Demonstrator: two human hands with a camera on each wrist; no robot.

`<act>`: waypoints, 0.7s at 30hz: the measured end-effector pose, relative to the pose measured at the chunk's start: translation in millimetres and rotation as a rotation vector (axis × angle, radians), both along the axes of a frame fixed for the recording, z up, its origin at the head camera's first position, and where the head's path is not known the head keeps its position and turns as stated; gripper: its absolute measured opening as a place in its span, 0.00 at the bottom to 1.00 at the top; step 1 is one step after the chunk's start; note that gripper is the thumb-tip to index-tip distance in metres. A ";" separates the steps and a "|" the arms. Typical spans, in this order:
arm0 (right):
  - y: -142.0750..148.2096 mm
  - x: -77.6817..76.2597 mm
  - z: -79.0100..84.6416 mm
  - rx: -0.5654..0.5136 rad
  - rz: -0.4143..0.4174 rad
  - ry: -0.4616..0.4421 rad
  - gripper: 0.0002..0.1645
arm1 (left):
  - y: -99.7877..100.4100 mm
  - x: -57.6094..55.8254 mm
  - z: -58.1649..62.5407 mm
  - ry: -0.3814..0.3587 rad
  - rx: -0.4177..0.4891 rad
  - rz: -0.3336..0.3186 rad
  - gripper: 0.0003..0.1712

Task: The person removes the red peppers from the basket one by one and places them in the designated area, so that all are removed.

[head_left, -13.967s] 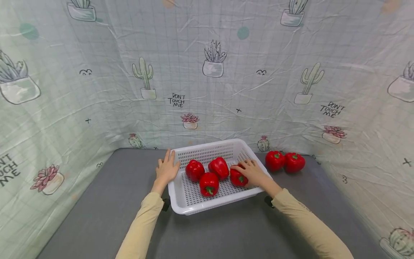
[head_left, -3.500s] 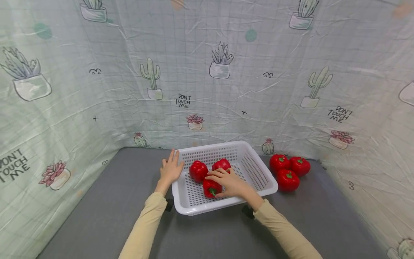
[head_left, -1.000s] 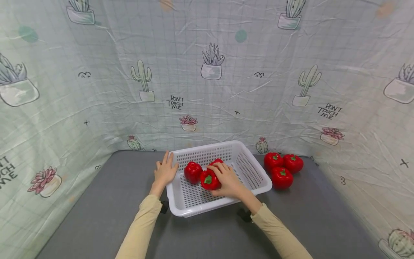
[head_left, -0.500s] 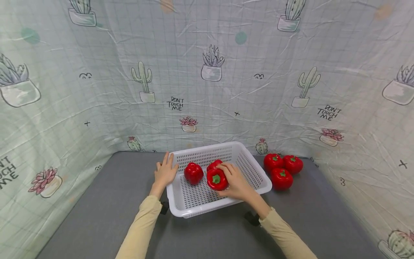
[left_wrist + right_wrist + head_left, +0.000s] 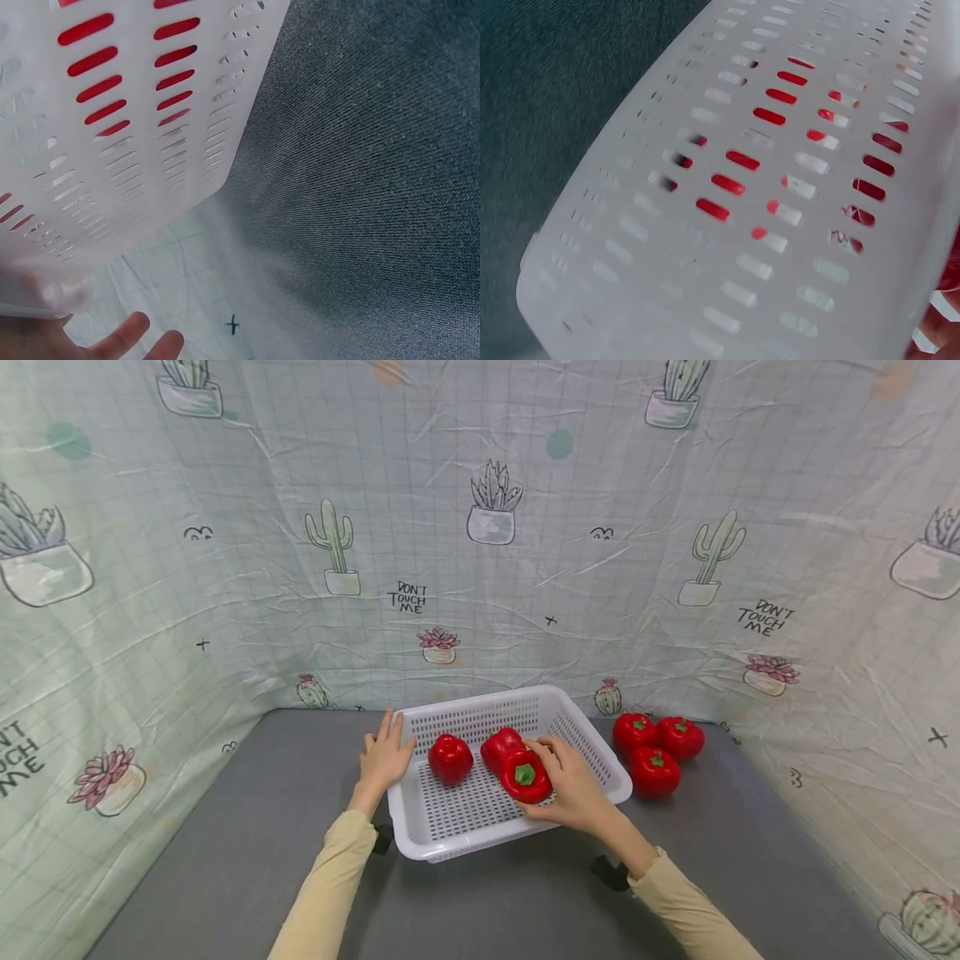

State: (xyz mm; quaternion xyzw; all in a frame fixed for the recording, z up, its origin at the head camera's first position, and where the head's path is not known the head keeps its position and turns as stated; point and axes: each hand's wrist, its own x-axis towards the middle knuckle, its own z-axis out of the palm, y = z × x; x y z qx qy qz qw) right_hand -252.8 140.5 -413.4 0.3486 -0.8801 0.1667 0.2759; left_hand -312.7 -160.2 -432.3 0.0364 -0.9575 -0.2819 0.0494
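A white slotted plastic basket (image 5: 480, 842) stands on the grey table. My left hand (image 5: 385, 758) rests on its left rim with the fingers stretched out; in the left wrist view those fingers (image 5: 124, 337) reach past the basket's edge. With thumb and fingers, my right hand (image 5: 572, 789) grips a red bell pepper (image 5: 510, 787) over the basket, its green stem facing up toward me. Two more red bell peppers lie inside: one at left (image 5: 451, 759), the other (image 5: 499, 747) partly hidden behind the held one. The basket wall (image 5: 705, 300) fills most of the right wrist view.
Right of the basket, three red bell peppers sit grouped on the table: a back left one (image 5: 633, 732), a back right one (image 5: 681, 739) and a front one (image 5: 655, 772). A cactus-print cloth (image 5: 480, 568) hangs around the table's back and sides.
Compared with 14 seconds ago, one more pepper sits on the table at right. During the last second my right hand has moved right with its pepper; the left hand stays on the rim.
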 end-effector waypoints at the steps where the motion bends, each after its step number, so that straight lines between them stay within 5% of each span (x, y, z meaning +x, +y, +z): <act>1: 1.6 0.8 1.2 0.000 -0.006 0.006 0.53 | 0.3 -0.5 0.1 0.004 0.000 -0.001 0.34; 21: 43.0 17.5 15.4 -0.036 -0.094 0.134 0.50 | 0.5 -1.5 -1.2 -0.001 0.005 0.004 0.34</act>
